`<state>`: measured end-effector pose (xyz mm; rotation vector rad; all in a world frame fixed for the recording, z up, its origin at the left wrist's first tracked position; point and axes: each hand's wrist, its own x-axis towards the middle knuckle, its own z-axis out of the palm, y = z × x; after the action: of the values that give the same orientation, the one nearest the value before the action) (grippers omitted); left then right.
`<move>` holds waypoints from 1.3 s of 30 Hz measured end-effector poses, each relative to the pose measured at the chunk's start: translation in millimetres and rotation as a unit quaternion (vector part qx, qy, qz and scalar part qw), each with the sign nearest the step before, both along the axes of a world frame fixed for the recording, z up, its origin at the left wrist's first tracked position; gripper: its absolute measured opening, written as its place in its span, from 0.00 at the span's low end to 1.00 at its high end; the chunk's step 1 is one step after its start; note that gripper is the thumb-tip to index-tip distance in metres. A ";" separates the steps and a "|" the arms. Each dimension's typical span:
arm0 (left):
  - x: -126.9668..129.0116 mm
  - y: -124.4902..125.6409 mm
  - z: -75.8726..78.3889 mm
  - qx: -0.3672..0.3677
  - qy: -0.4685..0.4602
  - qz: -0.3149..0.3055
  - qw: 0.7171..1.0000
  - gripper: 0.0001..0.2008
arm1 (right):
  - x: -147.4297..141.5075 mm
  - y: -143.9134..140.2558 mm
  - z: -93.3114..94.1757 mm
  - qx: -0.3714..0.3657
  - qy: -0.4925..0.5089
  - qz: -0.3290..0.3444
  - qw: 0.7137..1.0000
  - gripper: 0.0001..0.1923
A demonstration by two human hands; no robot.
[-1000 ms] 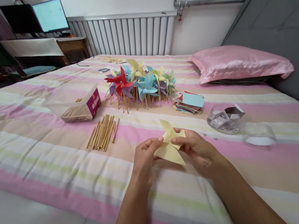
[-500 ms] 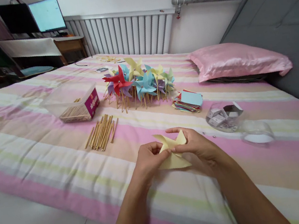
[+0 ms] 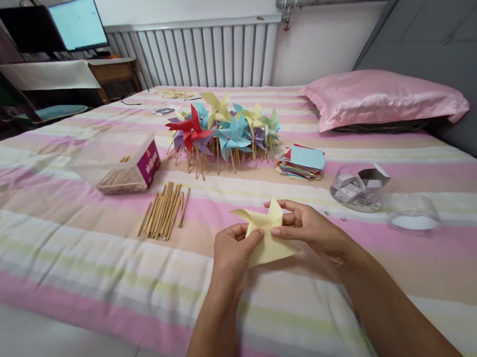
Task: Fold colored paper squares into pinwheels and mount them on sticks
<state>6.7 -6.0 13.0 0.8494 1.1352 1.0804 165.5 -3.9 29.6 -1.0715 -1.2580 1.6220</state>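
A pale yellow pinwheel paper [image 3: 269,250] is held up between my two hands just above the striped bedspread, its upper corners curling upward. On its left side, my left hand [image 3: 232,252] pinches it, with the thumb on the near face and the fingers behind. My right hand [image 3: 309,228] grips the right side the same way, thumb close to the paper's middle. Beyond my hands stand finished paper pinwheels [image 3: 230,133] in red, blue, yellow and purple on thin sticks. A stack of coloured paper [image 3: 304,159] lies to the right of them.
Bamboo sticks [image 3: 164,211] lie left of my hands, by a clear plastic box [image 3: 125,161] with more sticks. At right are a clear round container [image 3: 355,190] with small packets, its clear lid [image 3: 412,214] and tiny loose pieces [image 3: 343,219]. A pink pillow [image 3: 383,97] rests farther back.
The yellow paper has shifted slightly left and up and its lower part shows flatter. My thumbs have moved apart at its centre. Both hands keep hold of it.
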 end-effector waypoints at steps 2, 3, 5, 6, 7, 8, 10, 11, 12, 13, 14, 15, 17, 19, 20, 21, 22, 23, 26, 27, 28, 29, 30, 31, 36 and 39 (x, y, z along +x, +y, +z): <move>-0.4 1.1 -0.6 -0.004 -0.014 0.010 1.000 0.10 | -0.4 0.8 -0.4 0.001 0.013 -0.002 1.000 0.28; -0.5 1.4 -0.9 -0.006 -0.020 0.012 1.000 0.10 | -0.6 1.1 -0.6 0.000 0.015 -0.005 1.000 0.28; -0.3 1.2 -0.8 -0.012 -0.030 0.017 0.999 0.10 | -0.8 1.5 -1.2 -0.004 0.015 -0.013 1.000 0.28; -0.1 0.9 -0.4 -0.015 -0.035 0.018 0.999 0.11 | -0.9 1.7 -1.5 -0.005 0.016 -0.017 1.000 0.28; 0.2 0.5 0.3 -0.019 -0.040 0.017 0.999 0.11 | -1.0 1.9 -1.8 -0.005 0.016 -0.019 1.000 0.28; 0.5 0.0 1.4 -0.023 -0.046 0.014 0.999 0.11 | -1.2 2.1 -2.3 -0.005 0.017 -0.019 1.000 0.28; 0.7 -1.0 4.3 -0.032 -0.060 0.007 0.998 0.10 | -1.6 2.5 -3.2 -0.002 0.020 -0.020 1.000 0.28; 0.6 -1.6 6.0 -0.037 -0.068 0.004 0.997 0.10 | -1.9 2.7 -3.8 0.000 0.021 -0.021 1.000 0.28; 0.4 -2.1 7.7 -0.041 -0.077 0.001 0.996 0.10 | -2.1 2.8 -4.3 0.002 0.021 -0.024 0.999 0.28; 0.1 -2.5 9.4 -0.044 -0.087 -0.002 0.995 0.10 | -2.2 2.9 -4.8 0.003 0.020 -0.027 0.999 0.28; -0.2 -2.9 10.8 -0.048 -0.099 -0.006 0.994 0.10 | -2.3 2.9 -5.2 0.004 0.019 -0.029 0.999 0.28; -0.5 -3.1 12.0 -0.050 -0.110 -0.011 0.993 0.10 | -2.3 2.8 -5.5 0.004 0.019 -0.031 0.999 0.28; -0.9 -3.0 12.8 -0.055 -0.126 -0.018 0.990 0.10 | -2.1 2.7 -5.8 0.004 0.020 -0.031 0.999 0.28; -0.8 -2.3 11.7 -0.057 -0.124 -0.013 0.991 0.11 | -2.0 2.8 -6.1 0.004 0.022 -0.026 0.999 0.28; -0.7 -1.7 10.6 -0.057 -0.116 -0.004 0.992 0.11 | -2.1 3.0 -6.3 0.004 0.022 -0.025 0.999 0.28; -0.5 -1.0 9.3 -0.055 -0.108 0.010 0.993 0.11 | -2.5 3.4 -6.5 0.004 0.019 -0.025 1.000 0.28; -0.4 -0.2 8.0 -0.053 -0.100 0.027 0.993 0.10 | -3.0 3.8 -6.7 0.007 0.012 -0.029 0.999 0.28; -0.5 0.5 6.7 -0.051 -0.094 0.045 0.993 0.10 | -3.9 4.1 -6.6 0.015 0.000 -0.040 0.999 0.28; -1.6 2.6 4.6 -0.052 -0.088 0.100 0.990 0.10 | -7.7 2.7 -3.8 0.101 -0.079 -0.123 0.984 0.29; -2.4 3.2 4.6 -0.055 -0.091 0.117 0.987 0.10 | -9.1 0.8 -1.5 0.147 -0.113 -0.166 0.968 0.28; -3.3 3.6 5.0 -0.058 -0.096 0.132 0.985 0.10 | -10.6 -1.8 1.5 0.192 -0.144 -0.206 0.949 0.25; -4.2 4.0 5.6 -0.060 -0.104 0.145 0.982 0.10 | -12.0 -5.0 4.9 0.229 -0.168 -0.232 0.930 0.22; -5.2 4.2 6.5 -0.061 -0.115 0.154 0.979 0.09 | -13.5 -8.7 8.6 0.253 -0.182 -0.235 0.921 0.17; -6.2 4.3 7.6 -0.061 -0.127 0.162 0.977 0.09 | -15.0 -12.5 11.9 0.263 -0.192 -0.209 0.922 0.13; -9.7 3.9 13.2 -0.058 -0.177 0.181 0.966 0.07 | -24.2 -22.1 13.7 0.254 -0.260 0.022 0.932 0.17; -9.9 4.1 13.6 -0.067 -0.189 0.168 0.965 0.06 | -29.5 -17.7 1.9 0.282 -0.283 0.030 0.916 0.20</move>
<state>-3.1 -1.9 26.6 0.3265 1.0300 1.3601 136.0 -21.7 31.5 -1.1566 -1.9982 0.8899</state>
